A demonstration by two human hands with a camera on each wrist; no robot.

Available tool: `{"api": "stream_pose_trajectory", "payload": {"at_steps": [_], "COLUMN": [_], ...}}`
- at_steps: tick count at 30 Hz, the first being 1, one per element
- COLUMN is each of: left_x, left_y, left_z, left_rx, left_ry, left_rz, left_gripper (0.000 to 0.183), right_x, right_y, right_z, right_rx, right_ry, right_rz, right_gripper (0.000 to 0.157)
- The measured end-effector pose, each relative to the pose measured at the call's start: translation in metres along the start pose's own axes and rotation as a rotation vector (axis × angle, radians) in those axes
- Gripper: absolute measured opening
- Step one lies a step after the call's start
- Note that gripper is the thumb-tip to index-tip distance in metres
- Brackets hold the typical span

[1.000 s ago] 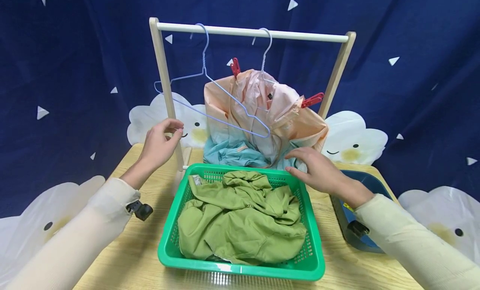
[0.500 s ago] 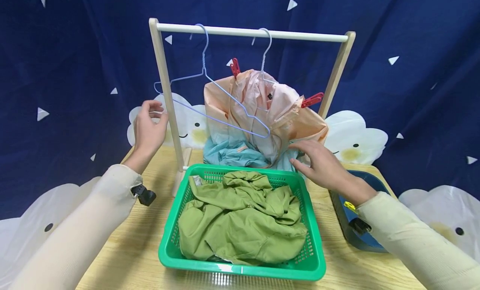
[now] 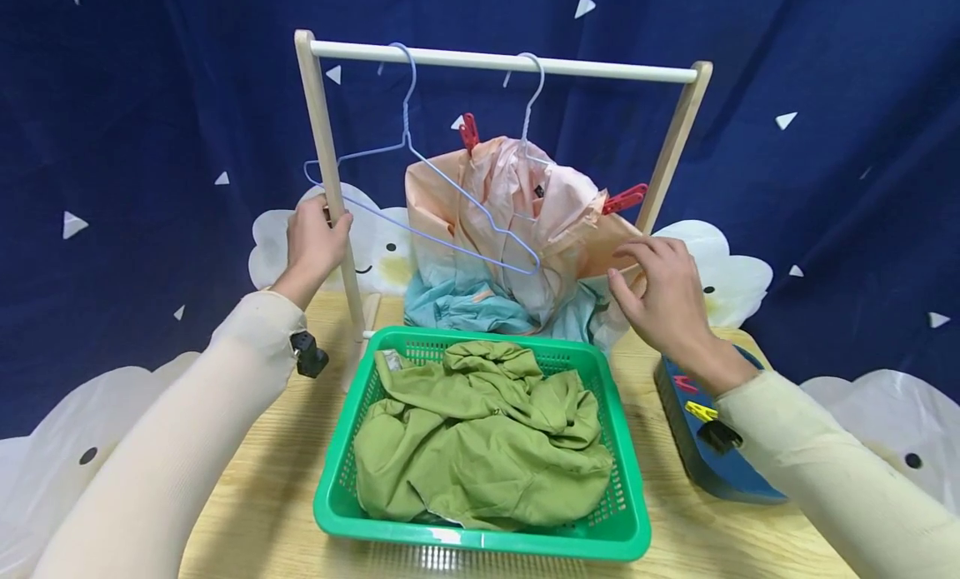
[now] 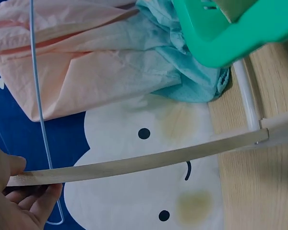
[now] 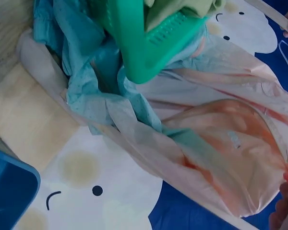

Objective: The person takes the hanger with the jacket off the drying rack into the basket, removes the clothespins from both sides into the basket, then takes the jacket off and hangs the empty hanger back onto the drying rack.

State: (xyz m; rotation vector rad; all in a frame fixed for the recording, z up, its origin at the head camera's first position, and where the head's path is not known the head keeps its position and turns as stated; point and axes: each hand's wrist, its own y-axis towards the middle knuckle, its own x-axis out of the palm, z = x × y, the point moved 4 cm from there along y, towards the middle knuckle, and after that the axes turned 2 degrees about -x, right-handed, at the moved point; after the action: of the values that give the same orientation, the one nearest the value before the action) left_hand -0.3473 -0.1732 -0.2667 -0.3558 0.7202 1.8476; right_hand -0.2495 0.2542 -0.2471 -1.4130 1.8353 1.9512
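My left hand (image 3: 313, 239) grips rack post (image 3: 321, 129), centre-left | my right hand (image 3: 666, 287) loose, centre-right | green basket (image 3: 480, 543), bottom: olive garment (image 3: 487, 454) | blue tub (image 3: 692, 456), lower right: clothespins (image 3: 701, 411)

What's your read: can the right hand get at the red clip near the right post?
Probably yes: in the head view the red clip juts out from the peach garment, just above the right hand, with nothing visible between. The right post may crowd it slightly.

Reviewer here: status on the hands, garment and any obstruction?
Left hand grips rack's left upright. Right hand beside peach garment, contact unclear. Garment hangs, two red clips on. Green basket close in front.
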Motion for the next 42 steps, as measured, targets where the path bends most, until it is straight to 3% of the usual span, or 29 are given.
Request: {"api": "stream_pose_trajectory", "payload": {"at_steps": [4, 8, 13, 17, 23, 34, 42], "left_x": [0.001, 0.003, 0.006, 0.007, 0.009, 0.016, 0.017], "left_y": [0.000, 0.000, -0.001, -0.002, -0.002, -0.004, -0.004], "left_z": [0.000, -0.001, -0.001, -0.002, -0.002, -0.002, -0.002], "left_rx": [-0.005, -0.005, 0.006, 0.009, 0.024, 0.012, -0.003], "left_ry": [0.034, 0.058, 0.071, 0.083, 0.099, 0.114, 0.117], "left_rz": [0.017, 0.037, 0.069, 0.101, 0.150, 0.152, 0.151], "left_gripper": [0.026, 0.028, 0.027, 0.026, 0.026, 0.027, 0.027], "right_x": [-0.004, -0.003, 0.000, 0.006, 0.018, 0.023, 0.026], "right_y": [0.009, 0.018, 0.026, 0.030, 0.041, 0.059, 0.065], "right_z": [0.008, 0.016, 0.027, 0.030, 0.031, 0.041, 0.043], "right_rx": [0.068, 0.127, 0.228, 0.270, 0.205, 0.175, 0.132], "right_ry": [0.024, 0.069, 0.104, 0.100, 0.084, 0.177, 0.309], "right_rz": [0.014, -0.028, -0.189, -0.338, -0.455, -0.552, -0.713], "right_gripper": [0.033, 0.045, 0.061, 0.058, 0.026, 0.033, 0.025]}}
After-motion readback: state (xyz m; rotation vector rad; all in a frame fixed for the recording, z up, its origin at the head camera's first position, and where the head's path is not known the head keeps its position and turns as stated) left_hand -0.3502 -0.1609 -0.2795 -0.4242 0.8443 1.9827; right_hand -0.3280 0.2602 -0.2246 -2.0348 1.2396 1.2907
